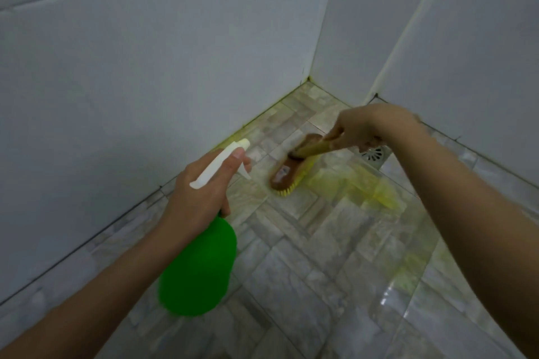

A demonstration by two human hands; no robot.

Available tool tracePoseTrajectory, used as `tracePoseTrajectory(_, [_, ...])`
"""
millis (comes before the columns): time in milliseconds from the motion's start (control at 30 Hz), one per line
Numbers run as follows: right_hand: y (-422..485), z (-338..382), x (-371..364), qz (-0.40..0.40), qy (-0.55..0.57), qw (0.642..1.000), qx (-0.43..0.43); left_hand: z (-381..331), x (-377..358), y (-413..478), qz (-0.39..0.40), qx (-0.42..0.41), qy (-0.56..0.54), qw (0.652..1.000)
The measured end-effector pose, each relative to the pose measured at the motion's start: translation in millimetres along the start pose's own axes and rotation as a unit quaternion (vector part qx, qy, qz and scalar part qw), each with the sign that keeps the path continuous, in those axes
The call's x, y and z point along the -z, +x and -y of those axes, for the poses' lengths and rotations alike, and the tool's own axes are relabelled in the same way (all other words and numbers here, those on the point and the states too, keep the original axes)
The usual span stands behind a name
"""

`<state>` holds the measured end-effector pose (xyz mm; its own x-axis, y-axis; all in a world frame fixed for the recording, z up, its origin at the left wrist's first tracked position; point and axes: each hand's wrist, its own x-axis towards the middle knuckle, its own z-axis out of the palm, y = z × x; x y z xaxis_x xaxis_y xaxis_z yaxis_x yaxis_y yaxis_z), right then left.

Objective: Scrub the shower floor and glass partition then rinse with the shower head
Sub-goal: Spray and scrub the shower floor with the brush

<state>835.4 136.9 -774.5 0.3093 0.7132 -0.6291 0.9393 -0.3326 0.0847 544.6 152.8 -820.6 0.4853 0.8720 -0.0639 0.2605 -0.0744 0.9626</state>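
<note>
Head | right hand [358, 131] grips scrub brush [291, 169] handle; left hand [201, 192] grips green spray bottle [198, 268] | keep bristles flat on shower floor [320, 271]; sweep yellow cleaner [344, 181], 3 o'clock of brush, toward floor drain [374, 153]

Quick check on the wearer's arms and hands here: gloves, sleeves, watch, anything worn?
Nothing worn that shows. The left hand and right hand are ungloved, with no rings visible. Left forearm and right forearm are bare to the frame edge: no sleeves, watch or bands in view.
</note>
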Motion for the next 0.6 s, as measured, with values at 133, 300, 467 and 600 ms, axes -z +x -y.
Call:
tracePoseTrajectory(133, [26.2, 38.5, -30.2, -0.090, 0.054, 0.992, 0.067, 9.5, 14.2, -6.5, -0.019, 0.012, 0.004, 1.000])
tracePoseTrajectory(300, [15.4, 25.7, -31.1, -0.051, 0.108, 0.990, 0.074, 14.1, 27.8, -19.7, -0.019, 0.024, 0.016, 0.999])
tracePoseTrajectory(467, [11.1, 66.0, -43.4, -0.082, 0.040, 0.990, 0.103, 13.6, 45.8, -24.6, -0.052, 0.029, 0.007, 0.998])
tracePoseTrajectory(600, [56.0, 76.7, -76.2, -0.163, 0.094, 0.961, 0.203, 16.2, 47.2, -27.1, -0.062, 0.031, 0.007, 0.998])
